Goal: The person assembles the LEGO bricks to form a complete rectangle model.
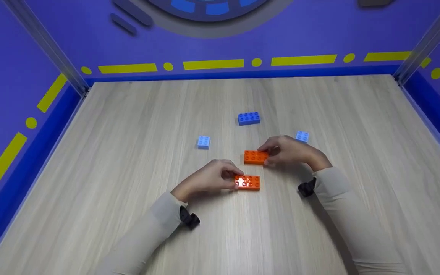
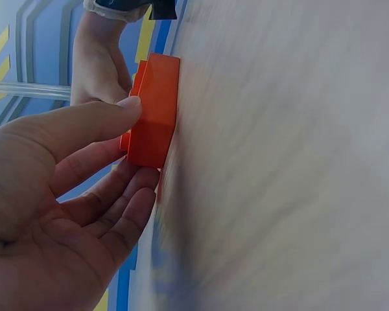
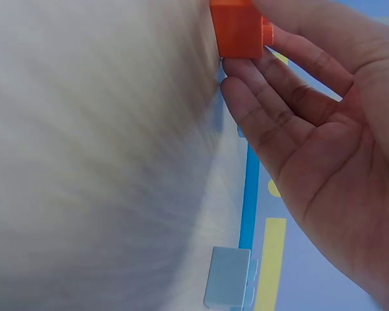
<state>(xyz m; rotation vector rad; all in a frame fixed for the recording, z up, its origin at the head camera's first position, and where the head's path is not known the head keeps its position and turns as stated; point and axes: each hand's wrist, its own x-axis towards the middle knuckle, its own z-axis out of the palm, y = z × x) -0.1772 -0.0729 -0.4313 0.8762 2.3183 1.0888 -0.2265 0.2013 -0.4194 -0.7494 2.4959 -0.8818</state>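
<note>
Two orange toy building bricks lie on the wooden table, one nearer the person than the other. My left hand (image 1: 214, 176) pinches the left end of the nearer orange brick (image 1: 251, 183), thumb on the near side and fingers on the far side. The right end of the farther orange brick (image 1: 251, 157) is pinched by my right hand (image 1: 290, 151). A small gap separates the bricks. In the left wrist view the nearer brick (image 2: 157, 110) sits studs up between thumb and fingers. The right wrist view shows only the end of the farther brick (image 3: 238, 29).
A dark blue brick (image 1: 249, 118) lies farther back on the table (image 1: 136, 152). One light blue brick (image 1: 203, 142) is to the left; another light blue brick (image 1: 302, 136) sits just behind the right hand, partly hidden. Purple-blue walls (image 1: 204, 49) enclose the back and sides.
</note>
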